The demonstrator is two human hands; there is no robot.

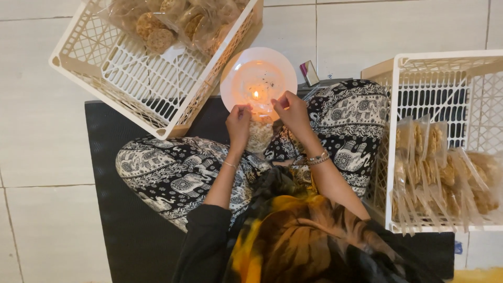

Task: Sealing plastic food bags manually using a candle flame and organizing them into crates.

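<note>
Both forearms reach forward from the seated person's lap, elbows bent, and the wrists draw in toward each other above the crossed legs. The left hand [239, 121] and the right hand [290, 109] are each pinched shut on the top edge of a small clear snack bag [260, 133], one hand at each corner, so that the bag hangs between them with pale crackers showing through its lower part. The bag's upper edge is held right at a small candle flame [255, 95] that burns on a white plate [277, 65] on the floor just beyond the knees; whether the plastic actually touches the flame is hard to tell, as the glow washes out that spot. A bracelet sits on each wrist. To the left of the plate, a white slatted crate [131, 78] lies tilted, with filled clear bags of round brown crackers [173, 21] piled in its far end. On the person's right stands another white crate [445, 78], holding more filled bags [445, 167] packed along its near side. A small lighter [309, 72] lies just beside the plate.
</note>
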